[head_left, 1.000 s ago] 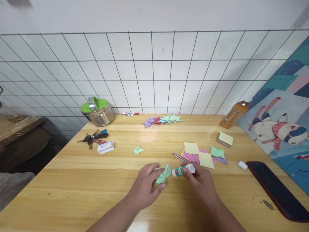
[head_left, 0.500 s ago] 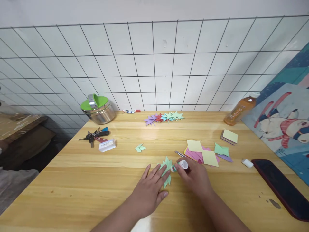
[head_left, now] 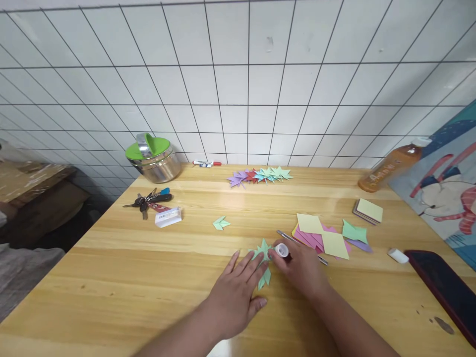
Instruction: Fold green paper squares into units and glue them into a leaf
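Flat, with its fingers stretched out, the left hand [head_left: 236, 297] is laid over a pale-green, many-pointed folded-paper leaf [head_left: 265, 278]; the leaf is partly covered by the fingertips, and its points are left showing around them on the light wooden tabletop [head_left: 148, 277]. Just to the right of that hand, a white, cylindrical plastic glue stick [head_left: 281, 250] is gripped between the thumb and fingers of the right hand [head_left: 303, 270], its round, hollow end facing the camera. Whether the leaf is touched by the glue stick cannot be told.

Beyond the left hand, a small, pale-green folded-paper piece [head_left: 221, 223] is seen lying apart. Near the right hand's knuckles, a slender, silver metal tool [head_left: 287, 236] is partly hidden, and overlapping pink paper sheets [head_left: 310, 239] are topped by two pale-yellow paper squares [head_left: 309, 223]. Farther to the right of that hand, a green paper sheet [head_left: 354, 231] is laid over a purple paper sheet [head_left: 361, 245], and a small, white, rounded piece [head_left: 397, 256] is placed just beside a black-screened phone [head_left: 442, 287]. Well beyond both hands, a row of purple, red, blue and green paper leaves [head_left: 260, 176] is set near the white tiled wall [head_left: 230, 84].
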`<state>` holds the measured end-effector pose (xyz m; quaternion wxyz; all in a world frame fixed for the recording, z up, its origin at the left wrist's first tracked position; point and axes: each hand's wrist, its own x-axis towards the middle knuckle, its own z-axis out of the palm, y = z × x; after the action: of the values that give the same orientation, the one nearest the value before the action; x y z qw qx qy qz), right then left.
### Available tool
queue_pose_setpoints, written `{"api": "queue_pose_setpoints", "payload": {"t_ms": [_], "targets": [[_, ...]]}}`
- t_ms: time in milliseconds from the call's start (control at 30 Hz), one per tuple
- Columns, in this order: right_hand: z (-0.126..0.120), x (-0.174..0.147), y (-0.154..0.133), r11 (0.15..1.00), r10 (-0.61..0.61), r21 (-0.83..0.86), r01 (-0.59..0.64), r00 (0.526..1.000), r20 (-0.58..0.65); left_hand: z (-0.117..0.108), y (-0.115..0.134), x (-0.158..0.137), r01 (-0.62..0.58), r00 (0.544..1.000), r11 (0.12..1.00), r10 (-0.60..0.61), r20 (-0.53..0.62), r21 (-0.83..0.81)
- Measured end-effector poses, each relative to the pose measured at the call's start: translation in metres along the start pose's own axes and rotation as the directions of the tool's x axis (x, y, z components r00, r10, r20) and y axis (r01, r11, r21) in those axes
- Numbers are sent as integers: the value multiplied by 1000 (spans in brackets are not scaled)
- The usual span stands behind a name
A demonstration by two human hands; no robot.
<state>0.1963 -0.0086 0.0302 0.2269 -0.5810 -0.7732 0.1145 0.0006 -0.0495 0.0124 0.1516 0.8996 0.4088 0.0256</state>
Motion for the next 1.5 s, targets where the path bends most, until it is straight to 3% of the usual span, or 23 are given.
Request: {"api": "queue_pose_setpoints", "payload": {"t_ms": [367, 567, 767, 967, 1167, 1500], "targets": [[7, 4, 4, 987, -111, -133, 92, 983, -147, 1, -2, 1, 6, 1000, 999, -5, 20, -39], [7, 6, 9, 987, -69, -150, 49, 989, -131, 3, -4, 0, -15, 1000, 998, 15, -3, -66], [-7, -5, 8, 999, 39, -22, -44, 977, -212, 6, -4, 0, -15, 1000, 999, 14, -21, -52], [-5, -16, -5, 988, -148, -75, 137, 976, -160, 5, -3, 1, -3, 1000, 999, 3, 0, -47], [3, -9, -5, 984, -138, -121, 128, 987, -81, 5, -3, 1, -13, 1000, 999, 13, -1, -51], [5, 1, 1, 981, -138, -148, 122, 985, -103, 7, -4, 0, -24, 1000, 999, 23, -16, -47]]}}
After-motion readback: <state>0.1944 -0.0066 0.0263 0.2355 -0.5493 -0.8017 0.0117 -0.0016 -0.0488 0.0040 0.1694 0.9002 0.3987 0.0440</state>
